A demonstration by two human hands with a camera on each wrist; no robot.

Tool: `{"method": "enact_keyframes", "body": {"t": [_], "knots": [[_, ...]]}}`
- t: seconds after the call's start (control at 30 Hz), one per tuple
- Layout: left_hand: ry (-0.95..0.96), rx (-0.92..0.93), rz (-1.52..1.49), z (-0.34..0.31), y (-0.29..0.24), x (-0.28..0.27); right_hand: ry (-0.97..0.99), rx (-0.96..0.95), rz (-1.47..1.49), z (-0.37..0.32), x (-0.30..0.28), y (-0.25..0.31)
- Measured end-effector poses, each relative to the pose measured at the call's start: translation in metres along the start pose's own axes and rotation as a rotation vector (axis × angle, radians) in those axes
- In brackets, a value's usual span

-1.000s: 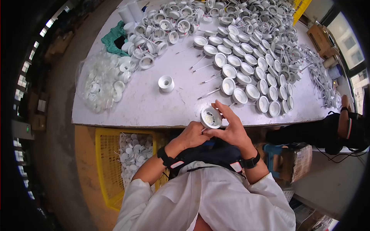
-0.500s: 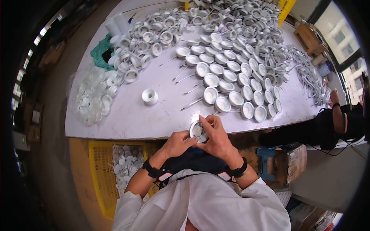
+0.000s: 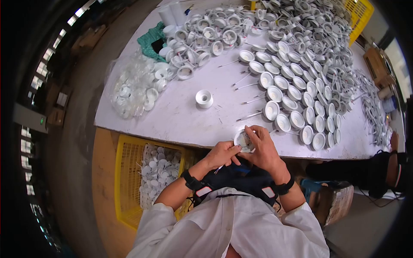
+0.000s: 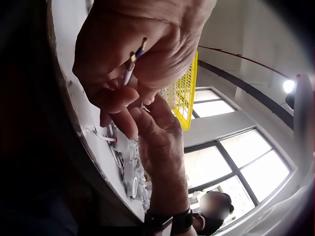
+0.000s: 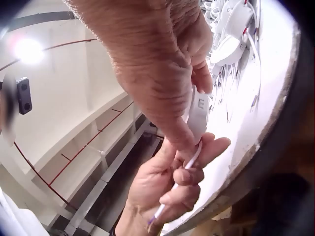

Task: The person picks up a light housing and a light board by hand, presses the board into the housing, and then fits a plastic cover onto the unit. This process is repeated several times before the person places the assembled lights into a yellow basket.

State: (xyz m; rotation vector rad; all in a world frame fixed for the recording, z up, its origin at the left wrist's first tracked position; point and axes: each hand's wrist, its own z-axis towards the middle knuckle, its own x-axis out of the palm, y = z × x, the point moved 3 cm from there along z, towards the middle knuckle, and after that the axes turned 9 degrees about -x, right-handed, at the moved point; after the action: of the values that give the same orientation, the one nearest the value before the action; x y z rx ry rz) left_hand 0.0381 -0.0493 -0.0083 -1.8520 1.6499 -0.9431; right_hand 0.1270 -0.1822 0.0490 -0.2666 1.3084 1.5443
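Just off the table's front edge, both hands are at one round white downlight (image 3: 243,140). My right hand (image 3: 266,151) holds its rim between fingers and thumb, covering part of the face. My left hand (image 3: 220,155) is against the near side of it, thumb at the rim. In the right wrist view, the left fingers curl round the downlight's white cable (image 5: 173,191). Bare wire ends (image 4: 132,63) stick out past the left palm in the left wrist view. A spool-shaped white part (image 3: 204,99) stands alone on the table beyond the hands.
Rows of white downlights (image 3: 297,119) with cables lie right of the hands, heaped deeper behind. More housings (image 3: 217,47) and a clear bag of white rings (image 3: 129,92) sit at the left. Below the edge stands a yellow basket (image 3: 122,180) holding white discs. Another person's arm (image 3: 393,142) shows at right.
The head view has swung left and back right, shifting the table in frame. Both hands stay on the downlight; right fingers now cover more of its face, and wire ends show below the left hand.
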Motion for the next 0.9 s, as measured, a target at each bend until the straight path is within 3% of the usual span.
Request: {"method": "enact_keyframes", "body": {"t": [0.13,0.23,0.37,0.43,0.6,0.9], "knots": [[-0.13,0.172,-0.194,-0.013,0.016,-0.036,-0.03,-0.056,0.231,0.033,0.018,-0.018],[-0.249,0.234,-0.277,-0.027,0.026,-0.062,-0.078,-0.001,0.142,0.08,0.042,-0.038],[-0.267,0.259,-0.402,-0.044,0.039,-0.072,-0.091,-0.092,-0.007,0.136,0.082,-0.045],[-0.261,0.309,-0.418,-0.05,0.044,-0.072,-0.006,0.006,-0.098,0.152,0.096,-0.048],[-0.266,0.308,-0.444,-0.059,0.056,-0.077,0.092,0.036,-0.091,0.167,0.107,-0.053],[-0.25,0.342,-0.494,-0.059,0.054,-0.081,-0.057,0.036,0.035,0.162,0.093,-0.05]]}}
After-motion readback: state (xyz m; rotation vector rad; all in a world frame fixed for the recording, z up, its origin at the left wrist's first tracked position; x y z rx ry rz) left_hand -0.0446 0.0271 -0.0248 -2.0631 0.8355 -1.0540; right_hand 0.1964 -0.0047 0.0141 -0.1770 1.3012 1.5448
